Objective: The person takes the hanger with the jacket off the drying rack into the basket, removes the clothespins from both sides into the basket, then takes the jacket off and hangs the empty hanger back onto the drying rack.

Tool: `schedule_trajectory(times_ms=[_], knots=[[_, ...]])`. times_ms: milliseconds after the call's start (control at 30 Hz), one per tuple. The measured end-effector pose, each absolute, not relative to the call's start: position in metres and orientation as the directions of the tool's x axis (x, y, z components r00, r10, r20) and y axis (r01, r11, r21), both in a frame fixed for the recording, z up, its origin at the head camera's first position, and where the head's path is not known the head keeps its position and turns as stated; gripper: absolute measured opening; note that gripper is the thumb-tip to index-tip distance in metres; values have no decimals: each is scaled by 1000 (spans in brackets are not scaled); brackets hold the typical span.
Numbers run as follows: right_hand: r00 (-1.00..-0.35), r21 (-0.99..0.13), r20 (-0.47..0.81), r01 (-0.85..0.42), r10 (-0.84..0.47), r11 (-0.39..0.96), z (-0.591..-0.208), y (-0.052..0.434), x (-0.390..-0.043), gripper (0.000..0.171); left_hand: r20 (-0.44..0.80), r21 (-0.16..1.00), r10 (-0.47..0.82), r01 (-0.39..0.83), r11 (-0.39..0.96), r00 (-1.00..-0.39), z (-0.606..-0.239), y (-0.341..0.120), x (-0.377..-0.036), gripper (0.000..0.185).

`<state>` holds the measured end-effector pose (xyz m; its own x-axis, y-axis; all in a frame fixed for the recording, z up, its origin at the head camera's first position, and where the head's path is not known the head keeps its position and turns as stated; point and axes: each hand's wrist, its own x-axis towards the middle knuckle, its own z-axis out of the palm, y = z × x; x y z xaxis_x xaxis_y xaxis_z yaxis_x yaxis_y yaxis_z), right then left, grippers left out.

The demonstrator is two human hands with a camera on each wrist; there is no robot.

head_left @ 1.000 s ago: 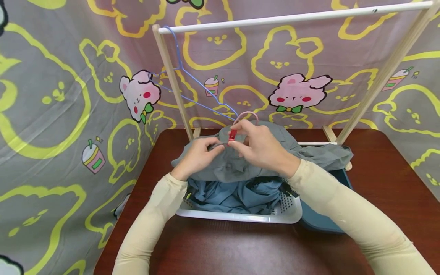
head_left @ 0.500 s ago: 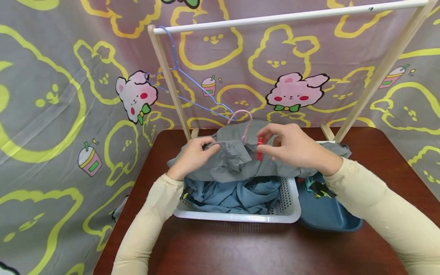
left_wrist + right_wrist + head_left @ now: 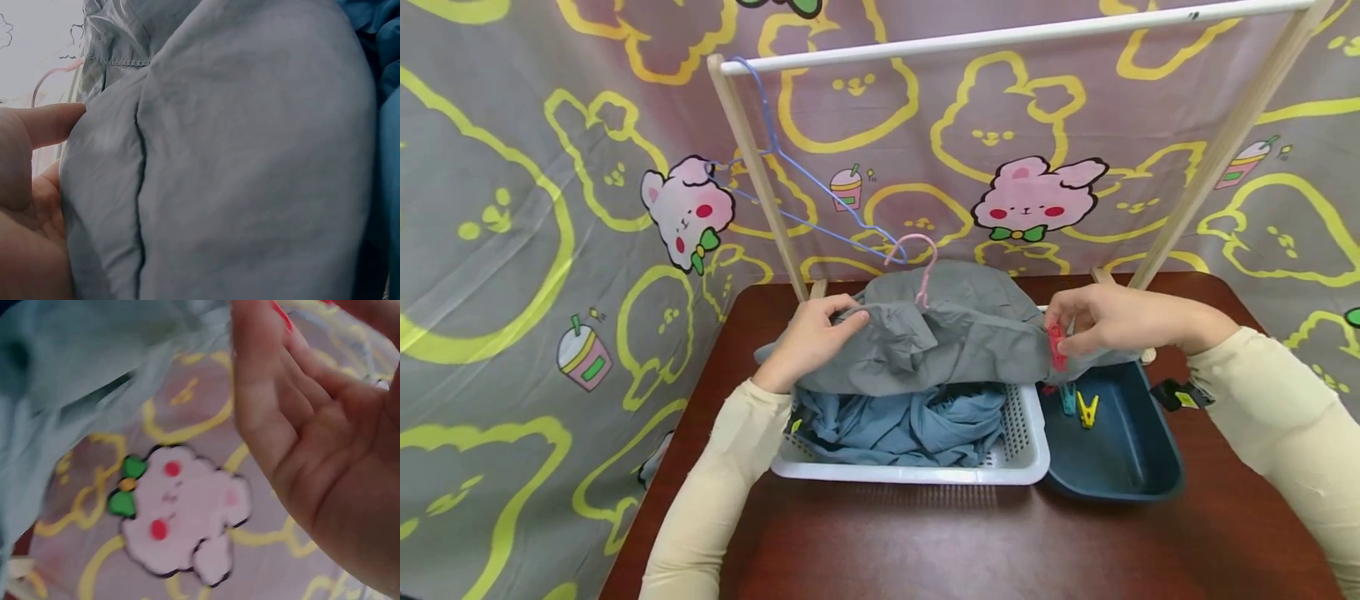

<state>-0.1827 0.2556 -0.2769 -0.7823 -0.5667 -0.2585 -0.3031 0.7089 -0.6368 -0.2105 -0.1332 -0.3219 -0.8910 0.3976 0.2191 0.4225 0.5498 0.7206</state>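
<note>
A grey garment (image 3: 970,350) with a stitched edge lies draped over the back of the white basket (image 3: 917,475). Out of its neckline rises the hook of a pink hanger (image 3: 928,258). My left hand (image 3: 808,337) pinches the garment's upper edge left of that hook; in the left wrist view, the cloth (image 3: 250,156) passes between thumb and fingers. At the garment's right side, my right hand (image 3: 1131,318) pinches a red clothespin (image 3: 1057,347). Whether the clothespin bites the cloth I cannot tell. The right wrist view shows the palm (image 3: 331,450) and only a sliver of red.
Blue-grey clothes (image 3: 910,429) fill the white basket. Right of it stands a dark blue tray (image 3: 1120,487) with a yellow clothespin (image 3: 1087,410) and a teal clothespin (image 3: 1067,398). Behind is a rack with a white rail (image 3: 1015,37), a blue hanger (image 3: 827,179) dangling from its left end.
My right hand has carried the red clothespin away from the neckline to the garment's right side, uncovering the pink hook and the tray. The left hand keeps its grip on the edge.
</note>
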Motion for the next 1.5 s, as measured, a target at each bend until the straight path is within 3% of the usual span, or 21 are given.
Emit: schedule_trajectory(times_ms=[267, 733, 867, 1500], knots=[[-748, -594, -395, -235, -533, 769, -312, 275, -180, 27, 225, 715, 401, 431, 551, -888, -323, -133, -212, 15], [-722, -585, -393, -282, -570, 761, -354, 277, -158, 29, 219, 724, 398, 422, 545, -891, -324, -134, -214, 13], [-724, -559, -397, -296, -564, 774, -367, 280, -155, 23, 212, 725, 398, 417, 548, -892, -325, -132, -213, 13], [-742, -546, -464, -190, -484, 816, -399, 283, -159, 22, 232, 712, 401, 436, 551, -886, -324, -130, -210, 14]])
